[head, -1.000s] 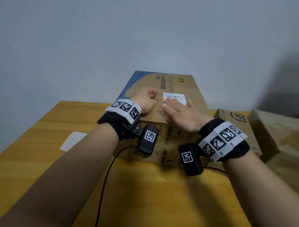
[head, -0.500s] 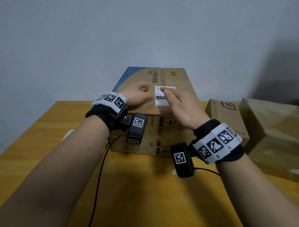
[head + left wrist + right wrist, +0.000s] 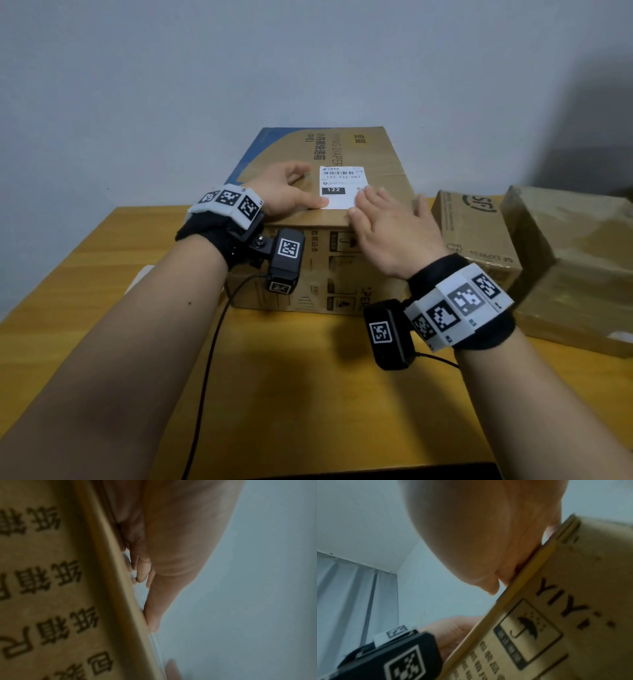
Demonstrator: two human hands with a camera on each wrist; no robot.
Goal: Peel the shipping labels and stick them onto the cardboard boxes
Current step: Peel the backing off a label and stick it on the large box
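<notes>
A large cardboard box [image 3: 376,161] stands in the middle of the table. On its top near the front edge lies a white shipping label [image 3: 339,186] with a barcode and "122". My left hand [image 3: 284,193] rests on the box top left of the label, fingers curled and thumb laid on the label's near left corner. My right hand [image 3: 390,226] lies flat, its fingertips [image 3: 363,197] pressing the label's near right corner. The left wrist view shows my left hand [image 3: 171,547] along the box edge [image 3: 111,588]. The right wrist view shows my right hand's palm [image 3: 479,527] on the box [image 3: 565,615].
Right of the big box are a smaller SF Express box [image 3: 472,233] and a taped brown box [image 3: 575,267]. A white sheet [image 3: 137,281] peeks out behind my left forearm. Camera cables [image 3: 205,377] trail over the wooden table [image 3: 308,394]. A grey wall is close behind.
My right hand slid from the label's far part back toward the box's front edge, uncovering the print. My left thumb came onto the label's near left corner.
</notes>
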